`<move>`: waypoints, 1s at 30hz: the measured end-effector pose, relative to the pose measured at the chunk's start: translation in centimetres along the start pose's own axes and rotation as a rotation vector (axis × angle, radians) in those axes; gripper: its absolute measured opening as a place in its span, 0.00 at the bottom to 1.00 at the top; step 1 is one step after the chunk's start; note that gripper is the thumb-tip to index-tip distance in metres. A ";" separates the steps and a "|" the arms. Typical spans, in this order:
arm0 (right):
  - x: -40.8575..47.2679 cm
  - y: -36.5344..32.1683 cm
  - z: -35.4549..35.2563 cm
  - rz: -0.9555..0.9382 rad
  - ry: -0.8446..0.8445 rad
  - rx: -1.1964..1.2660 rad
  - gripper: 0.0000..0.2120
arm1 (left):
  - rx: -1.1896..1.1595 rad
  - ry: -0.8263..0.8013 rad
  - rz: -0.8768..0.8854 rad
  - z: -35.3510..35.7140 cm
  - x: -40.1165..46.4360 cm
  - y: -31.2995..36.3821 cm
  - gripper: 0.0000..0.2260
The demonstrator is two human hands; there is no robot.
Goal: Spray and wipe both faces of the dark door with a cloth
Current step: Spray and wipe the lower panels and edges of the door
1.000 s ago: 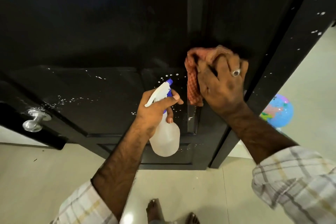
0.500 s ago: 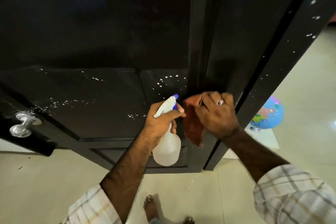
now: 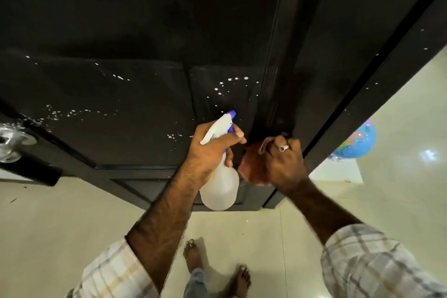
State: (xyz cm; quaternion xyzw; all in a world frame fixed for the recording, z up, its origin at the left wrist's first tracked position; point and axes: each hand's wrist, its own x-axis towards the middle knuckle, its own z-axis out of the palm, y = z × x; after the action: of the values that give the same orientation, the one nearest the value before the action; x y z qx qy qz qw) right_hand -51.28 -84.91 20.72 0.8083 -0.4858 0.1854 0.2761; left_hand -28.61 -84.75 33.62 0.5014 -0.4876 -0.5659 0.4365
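Note:
The dark panelled door [image 3: 135, 31] fills the upper part of the head view, speckled with white spray droplets around its lower panels. My left hand [image 3: 210, 150] grips a translucent spray bottle [image 3: 221, 189] by its white and blue trigger head, nozzle pointing at the door. Just to its right, my right hand [image 3: 283, 164], with a ring on one finger, holds a reddish checked cloth [image 3: 252, 169] against the lower right part of the door, close to the vertical moulding. Part of the cloth is hidden under the hand.
A silver door handle [image 3: 9, 143] sticks out at the far left. The dark door frame [image 3: 387, 75] runs diagonally on the right. A blue globe ball [image 3: 358, 143] lies on the pale tiled floor [image 3: 60, 225] beyond it. My bare feet [image 3: 193, 254] stand below the door.
My right hand has wiped the cloth downward along the door's right side, from mid-height to near the bottom. The left hand kept the bottle in about the same place.

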 end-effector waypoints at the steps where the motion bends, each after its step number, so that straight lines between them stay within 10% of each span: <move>1: -0.7 -0.6 0.6 -0.007 -0.092 0.018 0.12 | 0.008 0.001 -0.019 -0.1 -0.3 -0.2 0.04; 5: 2.2 -0.2 -2.9 0.068 -0.148 0.006 0.20 | 0.004 0.058 -0.077 -0.4 -1.2 1.1 0.04; 11: 12.3 4.5 -13.8 0.265 0.443 -0.025 0.16 | -0.006 0.016 0.044 0.6 -1.3 5.0 0.08; 16: 14.4 2.7 -12.9 0.450 0.594 0.058 0.14 | 0.001 0.063 0.048 0.4 -0.7 4.7 0.14; 25: -0.9 -3.7 3.5 0.200 0.020 0.214 0.17 | 0.100 0.043 -0.131 -1.0 0.3 -3.5 0.03; 30: 0.4 -5.4 1.7 0.415 -0.367 0.372 0.13 | 0.100 0.046 -0.159 -0.8 -0.9 -3.5 0.03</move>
State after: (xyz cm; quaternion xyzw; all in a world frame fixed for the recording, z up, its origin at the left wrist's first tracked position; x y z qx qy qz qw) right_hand -46.30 -84.20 18.21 0.7488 -0.6394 0.1744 -0.0120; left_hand -27.75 -83.45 30.26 0.5724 -0.4638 -0.5621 0.3759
